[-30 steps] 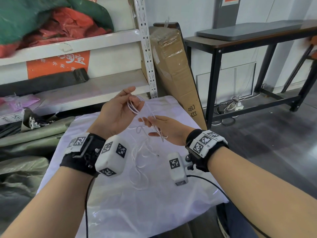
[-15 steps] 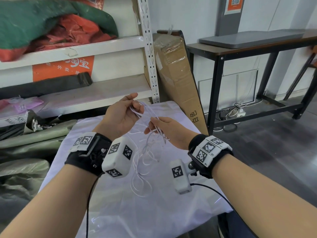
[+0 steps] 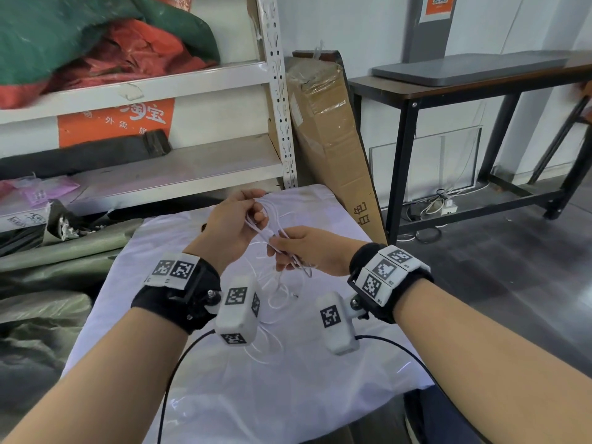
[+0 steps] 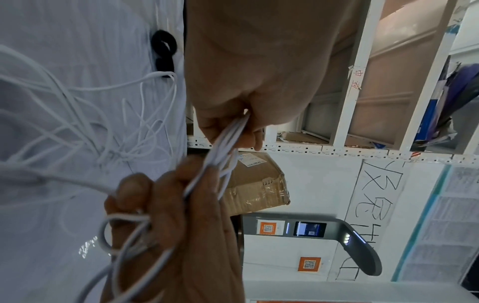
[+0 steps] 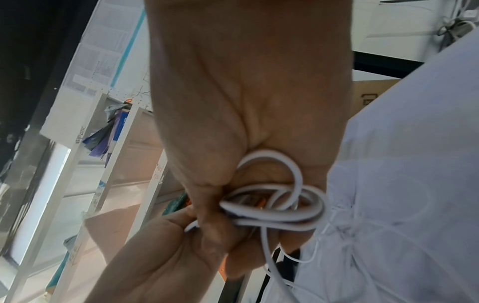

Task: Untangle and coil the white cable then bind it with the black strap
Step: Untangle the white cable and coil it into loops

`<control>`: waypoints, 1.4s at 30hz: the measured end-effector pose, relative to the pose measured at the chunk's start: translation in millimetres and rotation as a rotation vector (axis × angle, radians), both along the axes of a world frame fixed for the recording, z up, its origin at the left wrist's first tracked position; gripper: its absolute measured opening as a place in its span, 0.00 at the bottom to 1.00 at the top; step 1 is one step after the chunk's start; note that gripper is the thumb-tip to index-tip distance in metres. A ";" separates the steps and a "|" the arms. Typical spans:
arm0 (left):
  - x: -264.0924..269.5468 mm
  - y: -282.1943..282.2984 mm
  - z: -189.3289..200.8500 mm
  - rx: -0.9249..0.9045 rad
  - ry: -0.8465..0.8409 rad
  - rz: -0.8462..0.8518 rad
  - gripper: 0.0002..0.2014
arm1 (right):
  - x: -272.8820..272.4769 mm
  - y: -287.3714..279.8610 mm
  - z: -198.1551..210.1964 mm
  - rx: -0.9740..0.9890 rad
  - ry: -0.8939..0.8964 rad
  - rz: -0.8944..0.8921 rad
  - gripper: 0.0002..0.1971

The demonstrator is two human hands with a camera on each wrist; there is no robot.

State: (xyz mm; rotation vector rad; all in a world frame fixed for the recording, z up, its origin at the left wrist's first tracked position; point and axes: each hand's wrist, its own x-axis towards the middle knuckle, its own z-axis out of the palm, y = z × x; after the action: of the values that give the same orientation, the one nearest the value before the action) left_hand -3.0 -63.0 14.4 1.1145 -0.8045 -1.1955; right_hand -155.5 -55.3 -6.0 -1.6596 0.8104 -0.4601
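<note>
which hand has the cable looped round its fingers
The right hand: the white cable curls in loops around its fingers. The left hand only pinches a straight bundle of strands.

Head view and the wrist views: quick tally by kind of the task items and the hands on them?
White cable: 1, held by both hands
Black strap: 1, lying on the white sheet
Hands: 2, left hand and right hand
Total: 4

Both forearms reach forward, bare, wrists banded; left hand (image 3: 235, 227) raised, fingers curled, pinching cable (image 3: 261, 227) strands at thumb; right hand (image 3: 309, 249) just beside and slightly lower, fingers curled round the same strands; hands nearly touching.
</note>
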 end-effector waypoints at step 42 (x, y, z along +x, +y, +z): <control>62.8 -18.2 -12.8 -0.140 -1.638 0.083 0.17 | -55.6 -40.8 -49.4 0.222 -0.392 -0.997 0.18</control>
State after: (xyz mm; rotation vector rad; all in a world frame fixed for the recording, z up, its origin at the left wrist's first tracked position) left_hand 59.8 -81.2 1.7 1.8939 -1.9420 0.1231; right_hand -211.1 -96.1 -55.3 -0.8174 1.2949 -1.2803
